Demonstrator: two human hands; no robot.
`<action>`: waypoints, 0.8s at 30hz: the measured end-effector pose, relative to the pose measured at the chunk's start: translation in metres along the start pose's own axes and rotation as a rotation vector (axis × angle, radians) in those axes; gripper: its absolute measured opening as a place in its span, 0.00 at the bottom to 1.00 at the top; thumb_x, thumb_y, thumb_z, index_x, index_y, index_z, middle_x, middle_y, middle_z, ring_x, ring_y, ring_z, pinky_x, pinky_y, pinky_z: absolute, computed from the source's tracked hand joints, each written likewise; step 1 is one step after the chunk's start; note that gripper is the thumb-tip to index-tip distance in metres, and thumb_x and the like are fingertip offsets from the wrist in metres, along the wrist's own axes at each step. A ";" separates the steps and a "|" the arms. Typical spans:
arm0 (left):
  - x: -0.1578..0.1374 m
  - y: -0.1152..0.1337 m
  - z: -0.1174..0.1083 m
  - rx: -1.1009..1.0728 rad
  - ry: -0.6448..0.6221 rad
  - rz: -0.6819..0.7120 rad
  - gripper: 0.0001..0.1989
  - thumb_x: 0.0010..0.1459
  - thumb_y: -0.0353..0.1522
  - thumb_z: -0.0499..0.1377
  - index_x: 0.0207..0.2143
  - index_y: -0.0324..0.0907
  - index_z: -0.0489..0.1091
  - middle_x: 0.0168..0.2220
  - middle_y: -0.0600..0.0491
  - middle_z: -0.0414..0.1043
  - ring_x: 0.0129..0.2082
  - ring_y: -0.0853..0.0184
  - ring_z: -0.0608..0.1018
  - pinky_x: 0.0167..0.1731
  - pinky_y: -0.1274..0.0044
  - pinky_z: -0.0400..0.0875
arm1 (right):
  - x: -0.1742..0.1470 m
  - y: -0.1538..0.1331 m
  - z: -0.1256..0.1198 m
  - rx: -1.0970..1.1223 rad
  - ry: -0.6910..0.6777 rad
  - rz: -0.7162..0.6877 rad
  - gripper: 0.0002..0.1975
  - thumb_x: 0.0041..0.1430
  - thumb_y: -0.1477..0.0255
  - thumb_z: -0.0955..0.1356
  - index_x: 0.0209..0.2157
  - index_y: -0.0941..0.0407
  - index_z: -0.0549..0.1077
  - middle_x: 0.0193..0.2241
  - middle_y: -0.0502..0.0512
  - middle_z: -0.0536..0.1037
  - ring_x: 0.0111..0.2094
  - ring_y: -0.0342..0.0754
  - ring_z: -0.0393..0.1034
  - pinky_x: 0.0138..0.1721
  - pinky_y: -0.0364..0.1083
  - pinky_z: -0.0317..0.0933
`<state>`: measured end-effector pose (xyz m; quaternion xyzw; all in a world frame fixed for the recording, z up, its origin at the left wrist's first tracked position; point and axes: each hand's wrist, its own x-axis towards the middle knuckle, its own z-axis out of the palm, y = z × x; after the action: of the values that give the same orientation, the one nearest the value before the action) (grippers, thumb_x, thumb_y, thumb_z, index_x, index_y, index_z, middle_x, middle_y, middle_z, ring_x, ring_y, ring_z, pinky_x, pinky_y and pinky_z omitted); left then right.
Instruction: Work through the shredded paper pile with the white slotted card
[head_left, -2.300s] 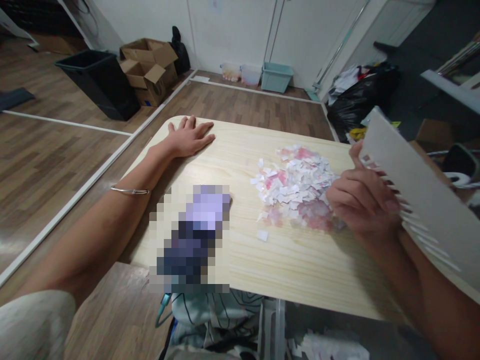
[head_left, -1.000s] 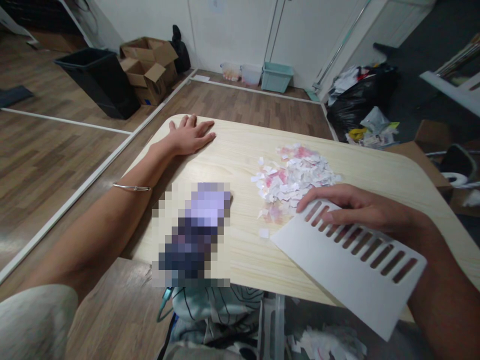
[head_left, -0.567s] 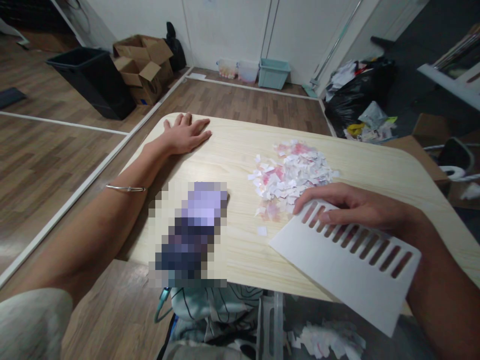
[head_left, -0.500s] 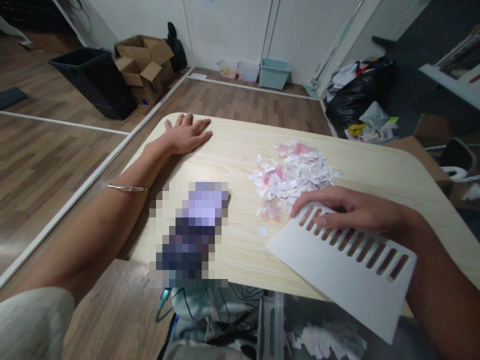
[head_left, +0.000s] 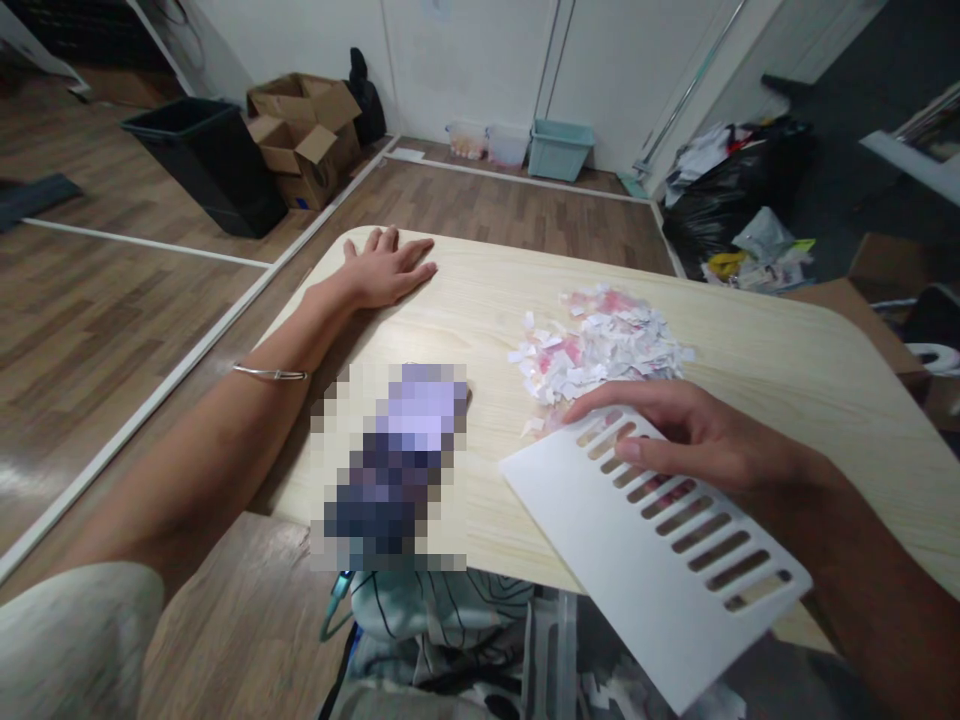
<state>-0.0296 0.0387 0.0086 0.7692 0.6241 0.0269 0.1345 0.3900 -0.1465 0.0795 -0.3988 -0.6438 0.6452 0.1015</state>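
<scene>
My right hand grips a flat white plastic scraper with a row of long slots along its upper edge. It is tilted above the near edge of the pale wooden table, and hides part of what lies beneath. Just beyond that hand is a loose heap of small paper scraps, mostly white with some pink. My left hand lies flat, fingers spread, near the table's far left corner. Between my arms, a blurred-out phone-like object rests on the table.
Below the near edge, a clear plastic container and more paper bits are partly hidden by the scraper. A black bin and cardboard boxes stand at left. Beyond the table are a teal tub and a black bag.
The scraper has shifted left and turned, now covering more of the scraps below the edge and the lone scrap on the table. My left hand stays flat; the whole view drifts slightly right.
</scene>
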 end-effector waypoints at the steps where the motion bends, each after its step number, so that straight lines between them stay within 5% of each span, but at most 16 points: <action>1: 0.001 0.001 0.000 0.012 -0.001 -0.014 0.48 0.91 0.60 0.42 0.99 0.45 0.51 1.00 0.31 0.41 0.98 0.25 0.45 0.88 0.22 0.43 | -0.001 -0.001 0.000 0.003 0.018 -0.008 0.31 0.83 0.48 0.80 0.70 0.55 0.84 0.32 0.45 0.76 0.26 0.42 0.69 0.26 0.39 0.64; 4: 0.003 0.005 -0.003 0.029 0.010 0.008 0.43 0.91 0.55 0.43 0.97 0.49 0.58 0.99 0.34 0.47 0.98 0.27 0.48 0.89 0.25 0.49 | 0.000 0.000 0.000 -0.028 0.038 -0.014 0.29 0.83 0.49 0.80 0.69 0.56 0.86 0.32 0.47 0.77 0.28 0.43 0.69 0.26 0.39 0.63; 9: -0.003 0.021 -0.017 -0.024 -0.059 0.387 0.37 0.87 0.49 0.52 0.86 0.45 0.77 0.91 0.39 0.72 0.90 0.42 0.72 0.91 0.50 0.65 | 0.009 0.011 0.007 -0.111 -0.032 -0.011 0.31 0.83 0.49 0.79 0.72 0.56 0.87 0.33 0.49 0.78 0.28 0.44 0.69 0.28 0.40 0.63; 13: -0.025 0.037 -0.028 -0.092 -0.151 0.519 0.34 0.88 0.51 0.54 0.80 0.46 0.84 0.89 0.42 0.76 0.87 0.46 0.78 0.88 0.57 0.70 | 0.015 0.015 0.011 -0.211 -0.021 -0.078 0.27 0.82 0.53 0.78 0.70 0.56 0.89 0.35 0.52 0.81 0.30 0.45 0.72 0.30 0.41 0.65; 18: -0.072 0.034 -0.036 -0.133 -0.310 0.505 0.41 0.87 0.61 0.56 0.84 0.47 0.81 0.94 0.42 0.65 0.91 0.41 0.73 0.88 0.56 0.71 | 0.015 0.014 0.011 -0.245 -0.041 -0.119 0.26 0.84 0.55 0.75 0.71 0.56 0.88 0.34 0.51 0.82 0.29 0.45 0.70 0.30 0.41 0.62; 21: -0.096 0.030 -0.041 -0.088 -0.401 0.521 0.57 0.74 0.70 0.71 0.93 0.57 0.68 0.98 0.44 0.56 0.96 0.39 0.63 0.92 0.56 0.65 | 0.017 0.012 0.012 -0.294 -0.041 -0.166 0.24 0.83 0.58 0.75 0.69 0.57 0.89 0.35 0.52 0.82 0.30 0.45 0.69 0.31 0.42 0.62; 24: -0.112 0.033 -0.044 -0.043 -0.488 0.592 0.75 0.59 0.70 0.83 0.98 0.60 0.58 0.98 0.43 0.56 0.97 0.38 0.60 0.93 0.55 0.62 | 0.019 0.013 0.013 -0.298 -0.054 -0.199 0.24 0.82 0.59 0.77 0.68 0.57 0.89 0.35 0.51 0.82 0.28 0.44 0.68 0.30 0.41 0.61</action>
<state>-0.0316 -0.0682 0.0733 0.8970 0.3238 -0.1061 0.2814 0.3739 -0.1456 0.0581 -0.3264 -0.7709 0.5399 0.0873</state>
